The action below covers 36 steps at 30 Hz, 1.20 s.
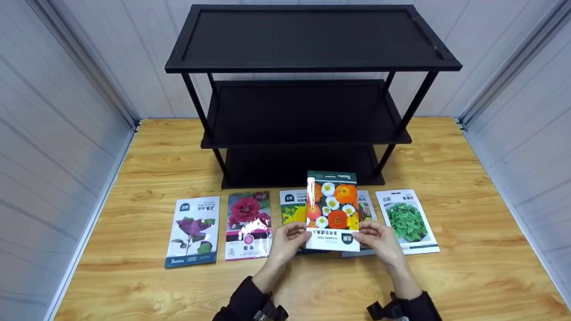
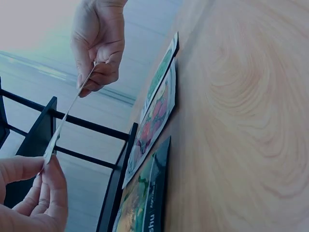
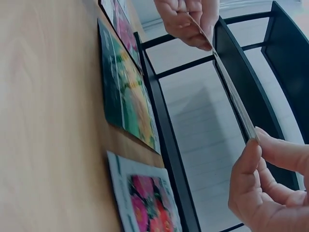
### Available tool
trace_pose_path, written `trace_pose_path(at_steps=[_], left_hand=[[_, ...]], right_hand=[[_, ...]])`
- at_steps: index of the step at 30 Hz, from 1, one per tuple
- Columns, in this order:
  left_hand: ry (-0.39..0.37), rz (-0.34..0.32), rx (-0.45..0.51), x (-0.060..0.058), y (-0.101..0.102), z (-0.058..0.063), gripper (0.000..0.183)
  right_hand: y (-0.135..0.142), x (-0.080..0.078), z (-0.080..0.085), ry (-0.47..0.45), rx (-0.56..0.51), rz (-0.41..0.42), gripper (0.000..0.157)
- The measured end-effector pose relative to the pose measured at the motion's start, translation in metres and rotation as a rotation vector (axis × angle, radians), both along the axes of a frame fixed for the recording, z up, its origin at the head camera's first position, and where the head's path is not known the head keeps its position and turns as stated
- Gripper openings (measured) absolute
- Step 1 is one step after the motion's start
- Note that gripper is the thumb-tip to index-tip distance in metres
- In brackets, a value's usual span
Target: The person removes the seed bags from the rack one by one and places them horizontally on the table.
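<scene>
Both hands hold one seed packet [image 1: 332, 209] up above the table, its front printed with orange, red and white flowers. The left hand [image 1: 287, 243] pinches its lower left edge between thumb and fingers. At the opposite edge, the right hand [image 1: 379, 240] pinches it the same way. In the left wrist view the packet [image 2: 65, 118] shows edge-on, stretched between the two hands. Below it lie a packet with yellow flowers [image 1: 292, 213] and a packet with pink and red flowers [image 3: 149, 203], both partly hidden in the head view.
A black three-tier shelf [image 1: 303, 111] stands behind the packets. On the wooden table [image 1: 147, 160] lie a purple-flower packet [image 1: 192, 232] and a magenta-flower packet [image 1: 248, 225] at left, and a green-leaf packet [image 1: 407, 221] at right. Pale panel walls [image 1: 49, 133] enclose the sides.
</scene>
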<state>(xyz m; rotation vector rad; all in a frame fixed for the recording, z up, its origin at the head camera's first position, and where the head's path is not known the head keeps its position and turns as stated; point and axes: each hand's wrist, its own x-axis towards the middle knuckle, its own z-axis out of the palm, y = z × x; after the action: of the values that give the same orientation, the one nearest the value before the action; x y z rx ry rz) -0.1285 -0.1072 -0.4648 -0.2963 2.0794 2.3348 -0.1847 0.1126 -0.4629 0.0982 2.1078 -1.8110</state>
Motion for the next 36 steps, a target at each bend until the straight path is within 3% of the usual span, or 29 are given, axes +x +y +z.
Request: trace_pose_path(at_steps=[4, 6, 12, 13, 15, 16, 19, 20, 22, 23, 30, 36], left_hand=[[0.006, 0.061, 0.005, -0.005, -0.002, -0.020, 0.024], [0.009, 0.071, 0.004, -0.006, -0.004, -0.020, 0.025], [0.025, 0.041, -0.012, -0.004, -0.012, -0.004, 0.023], [0.035, 0.031, -0.017, -0.003, -0.013, -0.001, 0.022], [0.060, 0.010, -0.036, -0.001, -0.014, 0.004, 0.021], [0.066, -0.001, -0.044, 0.000, -0.015, 0.005, 0.021], [0.071, -0.040, -0.070, 0.002, -0.016, -0.001, 0.021], [0.068, -0.052, -0.078, 0.003, -0.015, -0.004, 0.021], [0.055, -0.074, -0.085, 0.004, -0.014, -0.008, 0.021], [0.049, -0.082, -0.086, 0.005, -0.013, -0.010, 0.021], [0.016, -0.111, -0.016, 0.008, -0.007, -0.011, 0.020], [-0.004, -0.145, -0.008, 0.010, -0.010, -0.012, 0.022]], right_hand=[[-0.005, 0.006, -0.005, -0.027, -0.043, -0.012, 0.024], [-0.007, 0.008, -0.007, -0.036, -0.075, 0.004, 0.025], [0.004, 0.000, -0.020, 0.010, -0.232, 0.130, 0.034], [0.010, -0.006, -0.029, 0.044, -0.283, 0.160, 0.033], [0.014, -0.012, -0.028, 0.077, -0.273, 0.148, 0.039], [0.021, -0.021, -0.042, 0.103, -0.306, 0.155, 0.040], [0.022, -0.030, -0.028, 0.123, -0.176, 0.085, 0.049], [0.019, -0.031, -0.016, 0.104, -0.106, 0.051, 0.054], [0.019, -0.039, -0.011, 0.110, -0.049, 0.048, 0.055], [0.013, -0.037, 0.007, 0.095, 0.020, 0.033, 0.055], [0.013, -0.052, 0.013, 0.090, 0.062, 0.059, 0.044], [0.015, -0.049, 0.008, 0.044, 0.012, 0.089, 0.043]])
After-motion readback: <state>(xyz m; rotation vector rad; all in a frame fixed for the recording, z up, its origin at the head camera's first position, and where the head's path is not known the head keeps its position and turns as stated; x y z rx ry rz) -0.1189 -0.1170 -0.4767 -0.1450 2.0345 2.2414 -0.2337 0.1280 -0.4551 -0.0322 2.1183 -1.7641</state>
